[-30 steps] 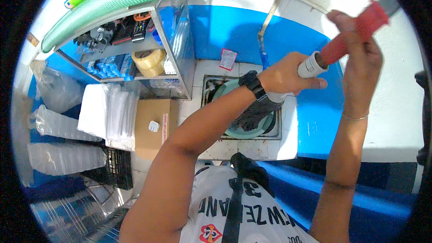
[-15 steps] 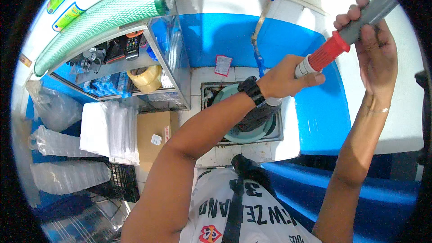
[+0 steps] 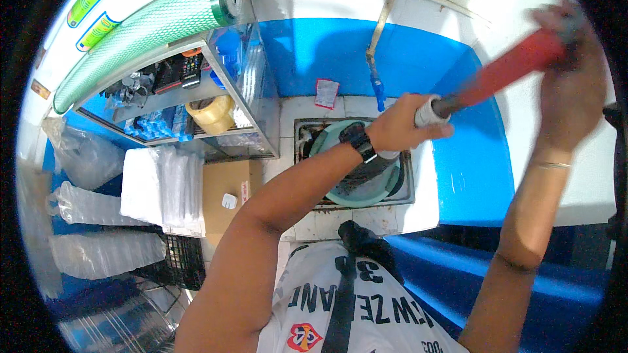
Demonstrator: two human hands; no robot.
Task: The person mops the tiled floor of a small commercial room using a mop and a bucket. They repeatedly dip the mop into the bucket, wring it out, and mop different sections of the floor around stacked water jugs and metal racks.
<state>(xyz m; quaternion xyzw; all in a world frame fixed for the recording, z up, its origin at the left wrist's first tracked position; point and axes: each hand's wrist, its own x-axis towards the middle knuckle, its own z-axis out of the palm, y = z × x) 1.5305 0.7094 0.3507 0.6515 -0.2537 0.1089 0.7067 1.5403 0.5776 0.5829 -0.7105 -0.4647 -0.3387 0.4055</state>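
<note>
Two-handed work on a long pole, set slantwise from the basin up toward the upper right. Left hand [image 3: 402, 124] wrapped around the white tube [image 3: 428, 114] just below its open end, grip closed, thumb lying across toward the right. A short length of grey rod [image 3: 448, 103] shows between that end and the red sleeve [image 3: 513, 68]. Right hand [image 3: 575, 88] up at the sleeve's far end, blurred; fingers seem to go round the top, but I cannot tell how tightly. Lower end of the pole runs behind the left wrist to a dark bundle [image 3: 376, 170] in the pale green basin [image 3: 356, 201], which sits in a metal frame [image 3: 412, 186] on the white tiled surface [image 3: 425, 206]. Step in hand, as I judge it: working the upper part of the pole against the tube. Next move would call for a firm left hold while the right acts in line with the rod. Pose: left forearm crosses up and rightward, elbow bent, watch [image 3: 358, 142] at the wrist; right forearm rises steeply, hand well above the left.
</note>
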